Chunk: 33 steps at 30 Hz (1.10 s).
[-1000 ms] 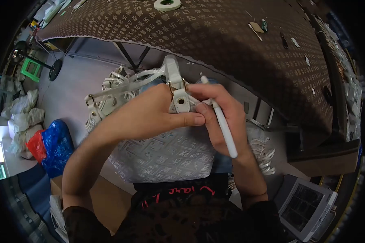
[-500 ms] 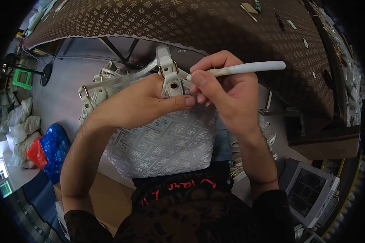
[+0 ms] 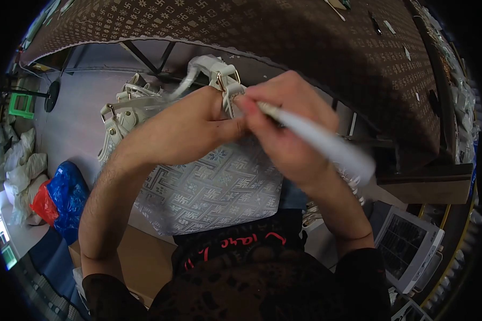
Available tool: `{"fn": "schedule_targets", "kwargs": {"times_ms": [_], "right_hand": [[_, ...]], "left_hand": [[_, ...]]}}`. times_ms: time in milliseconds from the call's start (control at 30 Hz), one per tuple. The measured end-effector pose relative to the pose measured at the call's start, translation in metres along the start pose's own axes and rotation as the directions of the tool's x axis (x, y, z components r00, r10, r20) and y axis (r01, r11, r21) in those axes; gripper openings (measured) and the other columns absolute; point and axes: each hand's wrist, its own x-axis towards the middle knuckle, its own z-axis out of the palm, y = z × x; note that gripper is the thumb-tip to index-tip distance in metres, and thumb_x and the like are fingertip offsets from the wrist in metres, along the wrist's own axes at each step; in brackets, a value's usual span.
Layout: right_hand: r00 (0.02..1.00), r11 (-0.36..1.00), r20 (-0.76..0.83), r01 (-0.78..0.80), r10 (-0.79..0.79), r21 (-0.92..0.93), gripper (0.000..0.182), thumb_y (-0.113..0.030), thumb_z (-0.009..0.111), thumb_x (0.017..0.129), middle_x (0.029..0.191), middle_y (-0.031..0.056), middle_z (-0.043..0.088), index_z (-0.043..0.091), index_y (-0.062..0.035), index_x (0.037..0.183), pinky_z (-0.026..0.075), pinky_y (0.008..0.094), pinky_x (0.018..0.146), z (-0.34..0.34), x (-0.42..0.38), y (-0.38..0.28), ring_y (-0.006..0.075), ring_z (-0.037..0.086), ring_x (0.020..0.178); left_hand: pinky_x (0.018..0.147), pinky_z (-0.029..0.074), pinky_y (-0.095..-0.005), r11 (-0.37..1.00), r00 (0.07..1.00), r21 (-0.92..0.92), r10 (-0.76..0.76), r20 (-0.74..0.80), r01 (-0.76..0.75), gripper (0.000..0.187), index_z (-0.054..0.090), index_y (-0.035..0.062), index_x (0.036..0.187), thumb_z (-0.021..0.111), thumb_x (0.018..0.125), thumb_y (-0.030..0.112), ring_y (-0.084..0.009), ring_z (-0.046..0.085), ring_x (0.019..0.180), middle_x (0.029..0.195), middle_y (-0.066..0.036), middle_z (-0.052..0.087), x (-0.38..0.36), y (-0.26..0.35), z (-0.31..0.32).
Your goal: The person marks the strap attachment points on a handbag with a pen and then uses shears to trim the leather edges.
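A silvery-grey patterned handbag (image 3: 214, 187) rests on my lap, its white strap (image 3: 204, 63) with a gold-coloured buckle (image 3: 220, 81) reaching up past my hands. My left hand (image 3: 182, 128) is closed on the bag's upper edge beside the strap's base, thumb pointing right. Pinched in my right hand (image 3: 294, 115) is a slim white-handled, pen-like tool (image 3: 326, 142), blurred by motion. Its tip end is hidden behind my fingers, which are right at the white strap tab (image 3: 233, 99) and close to my left thumb.
A table with a brown patterned cloth (image 3: 144, 21) spans the top. More white bag parts with straps (image 3: 124, 117) lie left of my arm. Blue (image 3: 69, 192) and red (image 3: 44, 204) plastic bags, a green stool (image 3: 22, 105), a cardboard box (image 3: 150, 262) and a grey panelled device (image 3: 407, 243) surround me.
The tool's handle has swung from nearly level to slanting down to the right as my right hand turned. The strap tab has tilted, and my right fingers have come closer to my left hand.
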Motion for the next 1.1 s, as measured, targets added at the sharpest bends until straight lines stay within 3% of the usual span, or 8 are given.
{"fn": "schedule_targets", "kwargs": {"times_ms": [167, 400, 467, 533, 700, 867, 967, 1100], "right_hand": [[0.792, 0.602, 0.249, -0.593, 0.558, 0.535, 0.014, -0.013, 0.075, 0.095, 0.075, 0.0029, 0.066, 0.065, -0.0027, 0.093, 0.049, 0.0246, 0.055, -0.012, 0.005, -0.001, 0.0092, 0.063, 0.064], [0.674, 0.473, 0.499, -0.739, 0.546, 0.48, 0.016, -0.017, 0.074, 0.096, 0.073, 0.0025, 0.066, 0.065, -0.0043, 0.095, 0.046, 0.0203, 0.055, -0.024, 0.027, 0.004, 0.0054, 0.06, 0.062], [0.958, 0.96, 0.202, -0.236, 0.204, 0.15, 0.013, -0.014, 0.077, 0.092, 0.071, 0.0041, 0.062, 0.066, -0.006, 0.093, 0.045, 0.0252, 0.053, -0.011, 0.017, 0.005, 0.0113, 0.06, 0.059], [0.986, 0.985, 0.018, 0.167, -0.166, -0.046, 0.013, -0.012, 0.078, 0.088, 0.071, 0.0061, 0.057, 0.066, -0.0057, 0.09, 0.045, 0.0311, 0.052, 0.008, 0.004, 0.007, 0.0204, 0.058, 0.057], [0.726, 0.531, 0.423, -0.686, 0.542, 0.498, 0.018, -0.018, 0.073, 0.097, 0.07, 0.0014, 0.065, 0.065, -0.0033, 0.092, 0.046, 0.0232, 0.053, -0.019, 0.026, -0.001, 0.0055, 0.061, 0.062], [0.701, 0.586, 0.503, -0.707, 0.506, 0.396, 0.017, -0.017, 0.074, 0.096, 0.072, 0.0023, 0.065, 0.064, -0.0036, 0.095, 0.048, 0.0232, 0.055, -0.019, 0.026, 0.002, 0.0084, 0.062, 0.062], [0.978, 0.975, 0.056, 0.205, -0.201, -0.08, 0.017, -0.01, 0.08, 0.084, 0.078, 0.0078, 0.062, 0.063, -0.0065, 0.088, 0.05, 0.0267, 0.055, 0.002, 0.009, 0.002, 0.0211, 0.063, 0.063], [0.861, 0.778, 0.253, -0.507, 0.441, 0.37, 0.014, -0.013, 0.074, 0.094, 0.07, 0.0037, 0.065, 0.064, -0.0048, 0.089, 0.048, 0.0242, 0.055, -0.016, 0.02, -0.013, 0.0085, 0.062, 0.061]], "left_hand": [[0.053, 0.037, -0.0305, 0.923, 0.928, -0.117, 0.352, -0.122, -0.366, 0.036, 0.063, -0.0001, 0.086, 0.068, 0.102, 0.032, -0.0067, 0.041, 0.059, 0.062, 0.004, 0.048, 0.014, -0.029, 0.016], [0.052, 0.036, -0.0285, 0.918, 0.955, -0.263, 0.281, -0.094, -0.296, 0.037, 0.063, 0.0016, 0.08, 0.07, 0.101, 0.031, -0.0052, 0.041, 0.059, 0.063, 0.007, 0.048, 0.012, -0.029, 0.011], [0.052, 0.036, -0.0277, 0.938, 0.963, -0.215, 0.263, -0.063, -0.271, 0.038, 0.063, 0.0014, 0.079, 0.07, 0.101, 0.031, -0.0045, 0.041, 0.059, 0.062, 0.007, 0.048, 0.009, -0.032, 0.01], [0.051, 0.036, -0.0265, 0.987, 0.979, -0.038, 0.15, -0.138, -0.157, 0.039, 0.062, 0.0021, 0.078, 0.07, 0.101, 0.032, -0.0036, 0.042, 0.059, 0.062, 0.007, 0.048, 0.004, -0.034, 0.011], [0.051, 0.036, -0.0268, 0.9, 0.947, -0.295, 0.306, -0.096, -0.321, 0.034, 0.067, 0.0025, 0.088, 0.071, 0.1, 0.034, -0.0041, 0.042, 0.058, 0.062, 0.007, 0.048, 0.011, -0.031, 0.014], [0.051, 0.035, -0.0277, 0.937, 0.964, -0.228, 0.255, -0.068, -0.264, 0.031, 0.067, 0.0027, 0.091, 0.071, 0.1, 0.032, -0.0043, 0.043, 0.059, 0.063, 0.007, 0.048, 0.008, -0.031, 0.011], [0.051, 0.035, -0.028, 0.97, 0.98, -0.146, 0.183, -0.083, -0.194, 0.03, 0.067, 0.0027, 0.09, 0.071, 0.1, 0.031, -0.0044, 0.042, 0.059, 0.063, 0.006, 0.049, 0.0, -0.032, 0.012], [0.051, 0.035, -0.0282, 0.902, 0.941, -0.269, 0.333, -0.062, -0.337, 0.031, 0.065, 0.0026, 0.089, 0.071, 0.1, 0.03, -0.0042, 0.043, 0.06, 0.064, 0.006, 0.049, 0.003, -0.028, 0.012]]}}
